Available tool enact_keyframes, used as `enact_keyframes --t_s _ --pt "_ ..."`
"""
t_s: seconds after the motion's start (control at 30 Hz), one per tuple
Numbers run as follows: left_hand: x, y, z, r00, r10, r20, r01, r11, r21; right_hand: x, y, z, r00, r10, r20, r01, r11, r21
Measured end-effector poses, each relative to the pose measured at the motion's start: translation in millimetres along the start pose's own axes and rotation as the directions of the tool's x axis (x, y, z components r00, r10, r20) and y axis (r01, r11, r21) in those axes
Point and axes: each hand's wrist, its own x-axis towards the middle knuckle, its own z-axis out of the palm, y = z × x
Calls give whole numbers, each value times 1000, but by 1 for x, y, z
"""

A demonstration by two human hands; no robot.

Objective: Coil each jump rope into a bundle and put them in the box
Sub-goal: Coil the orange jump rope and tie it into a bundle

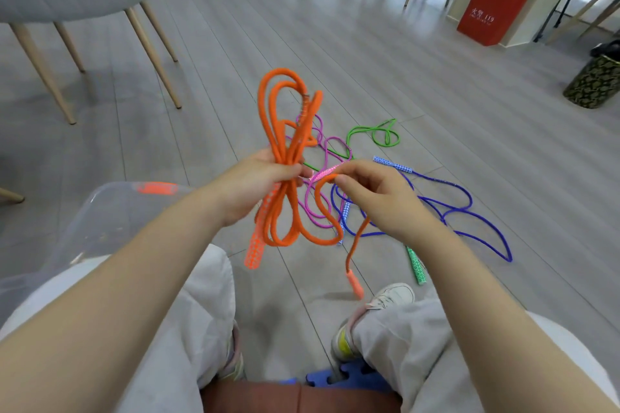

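Fingers of the left hand (258, 178) clench the orange jump rope (285, 157) bundle upright above the floor (369, 43); right hand (372, 194), just right, pinches its loose tail, handle dangling below

Bright daylight; floor (335, 27) glare; edges warped
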Motion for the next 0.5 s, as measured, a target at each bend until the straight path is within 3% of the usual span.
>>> enact_keyframes --t_s 0.13,0.27,0.5 --pt "-3 -7 14 977 -36 209 50 997 -63 0 4 9 1000 -22 -16 21 999 -39" --pt "-5 -8 18 964 -81 252 112 988 -109 -3 5 14 995 -37 -95 31 997 -68" --pt "-10 -10 18 931 -81 355 72 997 38 -7 3 14 987 -139 -86 114 963 -245"
